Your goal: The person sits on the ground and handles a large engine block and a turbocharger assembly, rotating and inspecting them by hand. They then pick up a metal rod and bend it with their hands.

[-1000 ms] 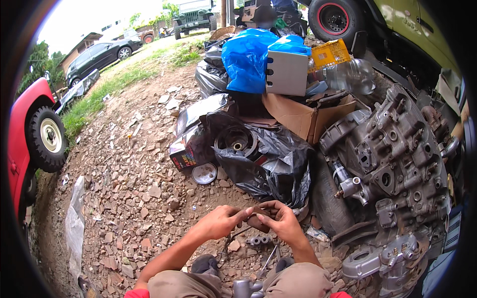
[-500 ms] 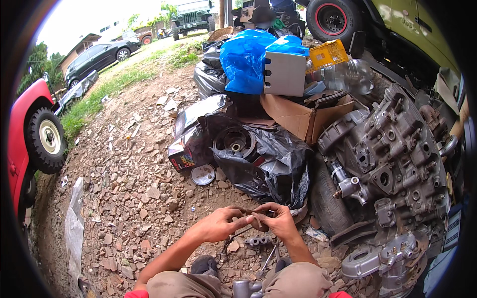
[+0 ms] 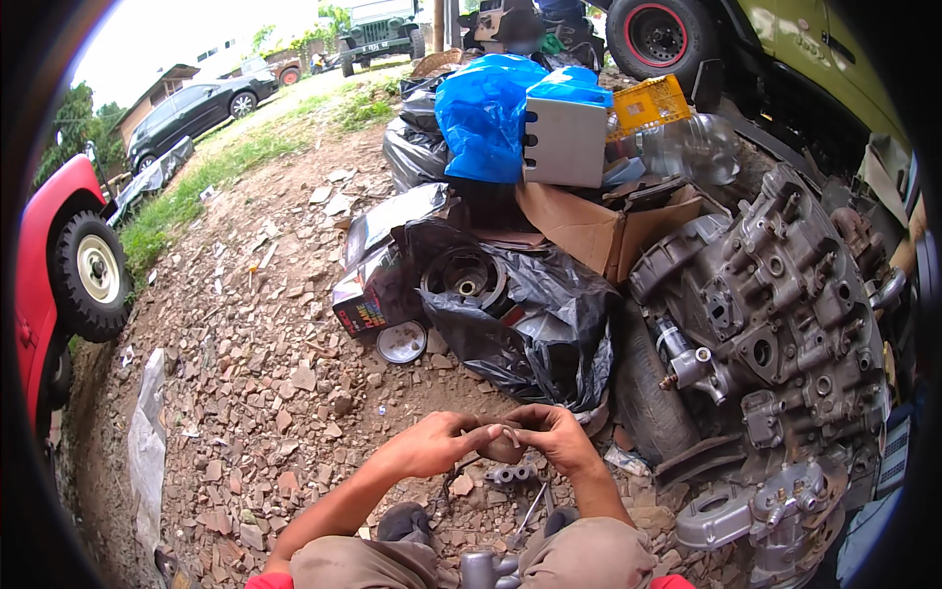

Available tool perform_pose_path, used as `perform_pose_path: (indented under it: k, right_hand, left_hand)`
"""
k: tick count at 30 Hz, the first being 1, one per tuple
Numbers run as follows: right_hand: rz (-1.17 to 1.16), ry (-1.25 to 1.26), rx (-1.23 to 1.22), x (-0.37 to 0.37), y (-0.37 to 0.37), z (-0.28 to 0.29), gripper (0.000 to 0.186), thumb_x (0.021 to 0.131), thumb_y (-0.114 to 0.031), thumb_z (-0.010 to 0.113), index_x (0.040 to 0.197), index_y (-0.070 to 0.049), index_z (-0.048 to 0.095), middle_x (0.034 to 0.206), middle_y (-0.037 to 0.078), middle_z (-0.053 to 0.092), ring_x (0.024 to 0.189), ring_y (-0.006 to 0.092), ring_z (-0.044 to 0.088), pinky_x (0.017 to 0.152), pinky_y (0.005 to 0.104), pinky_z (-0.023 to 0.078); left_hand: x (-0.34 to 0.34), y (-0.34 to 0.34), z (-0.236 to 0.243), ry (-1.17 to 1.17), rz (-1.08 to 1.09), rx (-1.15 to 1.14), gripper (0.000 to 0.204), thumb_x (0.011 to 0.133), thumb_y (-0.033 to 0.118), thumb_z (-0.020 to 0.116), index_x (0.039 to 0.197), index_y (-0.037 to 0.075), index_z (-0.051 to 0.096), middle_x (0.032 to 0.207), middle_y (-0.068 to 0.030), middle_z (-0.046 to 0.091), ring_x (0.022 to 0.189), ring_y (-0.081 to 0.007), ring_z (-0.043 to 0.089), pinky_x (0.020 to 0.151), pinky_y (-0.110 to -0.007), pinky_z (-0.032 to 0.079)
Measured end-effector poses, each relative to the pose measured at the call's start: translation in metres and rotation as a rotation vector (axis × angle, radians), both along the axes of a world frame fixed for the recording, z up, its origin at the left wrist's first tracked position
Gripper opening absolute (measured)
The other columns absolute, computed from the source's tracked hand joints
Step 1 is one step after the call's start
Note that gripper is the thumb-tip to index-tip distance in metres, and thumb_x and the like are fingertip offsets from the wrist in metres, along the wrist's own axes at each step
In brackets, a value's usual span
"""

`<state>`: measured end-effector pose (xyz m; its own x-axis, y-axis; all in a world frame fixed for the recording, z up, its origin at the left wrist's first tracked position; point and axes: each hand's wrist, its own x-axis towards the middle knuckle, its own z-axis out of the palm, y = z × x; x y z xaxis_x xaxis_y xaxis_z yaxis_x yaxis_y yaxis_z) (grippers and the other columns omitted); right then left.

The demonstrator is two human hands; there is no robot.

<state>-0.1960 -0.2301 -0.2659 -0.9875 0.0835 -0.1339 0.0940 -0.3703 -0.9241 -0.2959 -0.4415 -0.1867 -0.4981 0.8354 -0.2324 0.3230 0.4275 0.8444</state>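
Note:
Between my knees, both hands meet over a small rounded brown part (image 3: 504, 450), partly hidden by my fingers; its kind I cannot make out. My left hand (image 3: 439, 444) is closed on its left side, the thumb reaching across. On the other side my right hand (image 3: 559, 439) grips it with bent fingers and thumb. Just below, on the rubble, lies a small grey metal part with holes (image 3: 511, 475). A thin metal tool (image 3: 533, 505) slants beside it. Closer to me a grey metal pipe piece (image 3: 479, 569) stands between my legs.
A black plastic bag (image 3: 559, 339) with metal parts lies ahead, beside a printed box (image 3: 365, 300) and a round lid (image 3: 401, 343). A large engine block (image 3: 775, 314) and a tyre (image 3: 653, 402) crowd the right. Broken stones (image 3: 245, 422) cover the ground at left.
My hands have turned the brown part, so more of its rounded face shows beneath my thumbs. The right hand has shifted slightly. Things around stay in place.

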Motion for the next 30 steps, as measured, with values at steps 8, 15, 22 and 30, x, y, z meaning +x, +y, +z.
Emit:
perform_pose_path:
  k: [8,15,22,30]
  right_hand:
    - [-0.169,0.060,-0.426,-0.005,0.000,-0.014,0.028,0.082,0.005,0.073,0.108,-0.002,0.065,0.097,0.006,0.068,0.087,0.0150,0.067,0.083,0.0298,0.058]
    - [0.121,-0.033,-0.695,-0.010,-0.014,-0.021,0.039,0.094,-0.014,0.065,0.128,0.003,0.055,0.117,0.014,0.066,0.109,0.0228,0.065,0.101,0.0349,0.052]
    - [0.198,-0.095,-0.678,-0.004,-0.014,-0.031,0.044,0.098,-0.023,0.061,0.129,0.007,0.053,0.127,0.017,0.062,0.120,0.0244,0.061,0.109,0.0370,0.045]
    - [-0.072,-0.071,-0.526,-0.002,-0.014,-0.026,0.019,0.093,-0.006,0.065,0.112,-0.001,0.061,0.109,0.013,0.069,0.101,0.0227,0.069,0.092,0.0354,0.055]
  left_hand:
    - [0.003,0.006,0.006,-0.056,0.076,-0.041,0.064,0.097,0.054,0.052,0.120,-0.003,0.065,0.087,-0.0123,0.066,0.077,-0.0186,0.059,0.070,-0.034,0.048]
    - [-0.002,0.004,-0.006,-0.056,0.095,0.029,0.061,0.097,0.054,0.052,0.110,-0.003,0.069,0.075,-0.0082,0.059,0.069,-0.0167,0.055,0.063,-0.034,0.045]
    - [-0.001,0.003,0.003,-0.088,0.107,-0.005,0.060,0.098,0.054,0.051,0.105,-0.002,0.071,0.072,-0.0062,0.058,0.068,-0.0152,0.054,0.061,-0.032,0.043]
    - [-0.004,0.003,-0.002,-0.101,0.142,0.020,0.062,0.098,0.055,0.050,0.107,-0.002,0.070,0.072,-0.0068,0.059,0.067,-0.0158,0.055,0.062,-0.033,0.044]
